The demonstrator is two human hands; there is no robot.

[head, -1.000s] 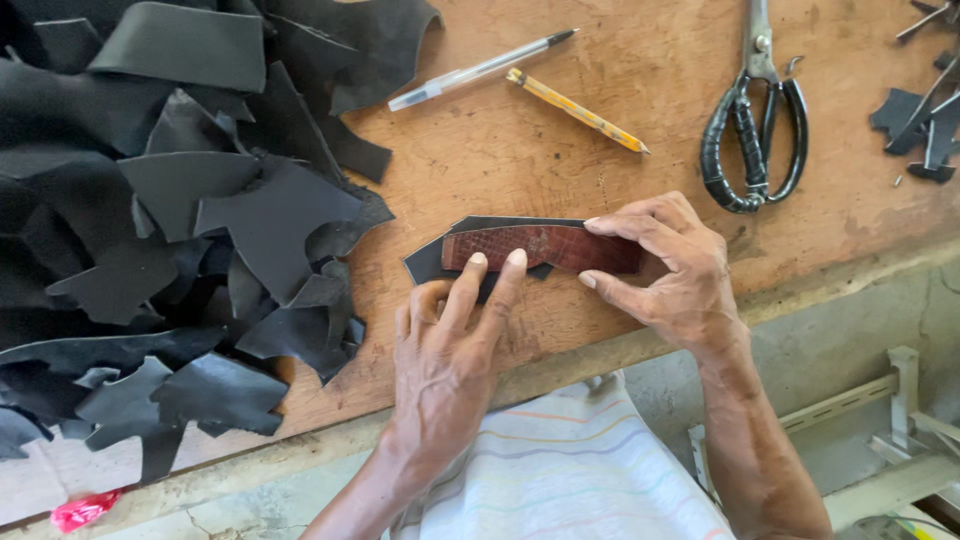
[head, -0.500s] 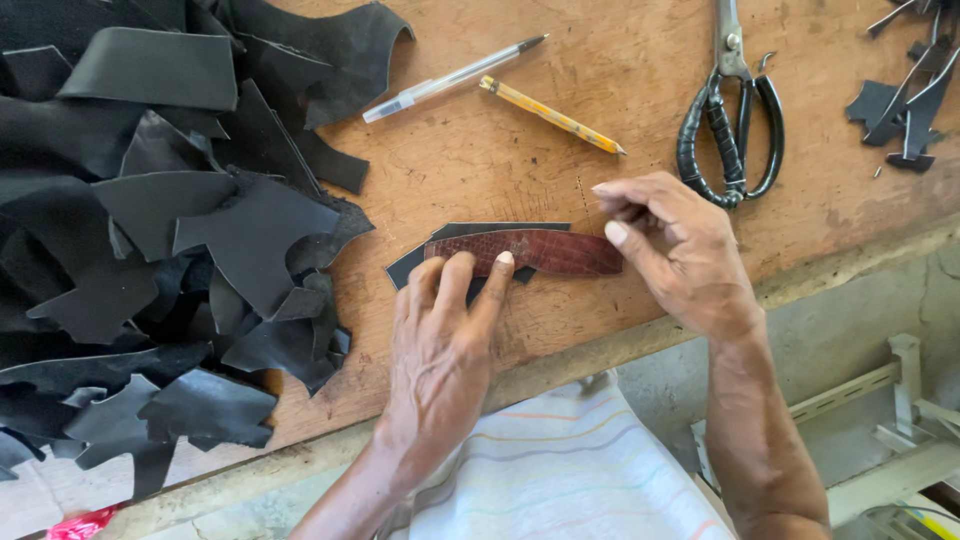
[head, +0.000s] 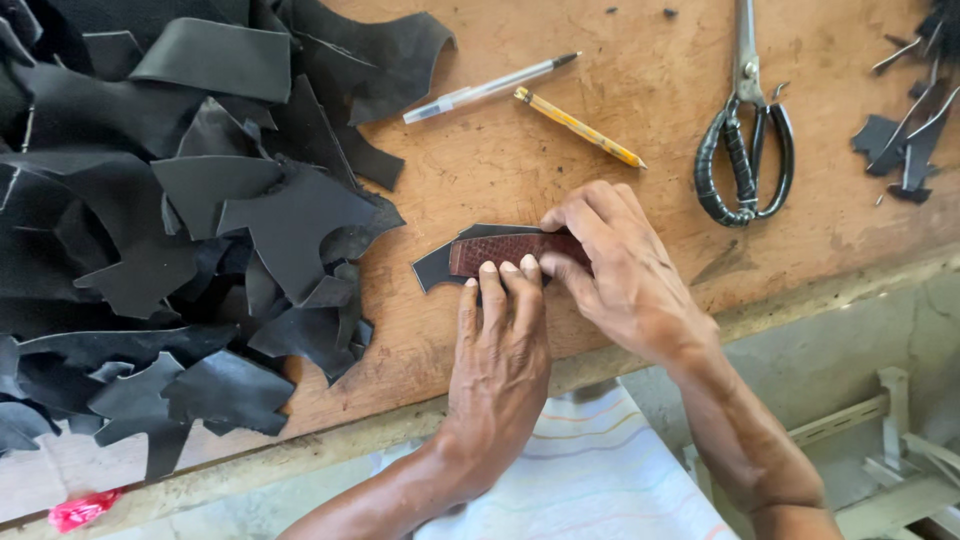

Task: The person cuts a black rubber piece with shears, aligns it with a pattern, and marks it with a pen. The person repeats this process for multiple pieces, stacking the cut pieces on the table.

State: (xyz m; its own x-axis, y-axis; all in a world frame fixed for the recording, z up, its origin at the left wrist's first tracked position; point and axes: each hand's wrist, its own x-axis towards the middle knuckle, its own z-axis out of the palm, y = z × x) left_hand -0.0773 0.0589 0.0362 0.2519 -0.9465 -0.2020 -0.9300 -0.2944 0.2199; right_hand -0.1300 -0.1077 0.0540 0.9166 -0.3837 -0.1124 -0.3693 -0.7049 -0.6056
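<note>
While both hands press down near the front edge of the wooden bench (head: 600, 130), a reddish-brown textured strip (head: 500, 250) lies on a black leather piece (head: 440, 265) between them. The left hand (head: 500, 350) lies flat, fingers together, its fingertips (head: 508, 270) resting on the strip's near edge; it pins the strip rather than closing around it. The right hand (head: 620, 275) covers the strip's right end, fingers curled over it, with the thumb against the near edge beside the left fingertips; whether it pinches the strip or only presses on it cannot be told. Left of the hands, a heap of black leather scraps (head: 180, 220) covers much of the bench. Beyond the hands lie a clear pen (head: 490, 88) and a yellow pencil (head: 578, 126), close together, and to the right black-handled shears (head: 745, 150). More black offcuts (head: 905, 145) sit at the far right. A striped cloth (head: 590, 470) shows below the bench edge, and a pink scrap (head: 82, 508) lies at the lower left.
</note>
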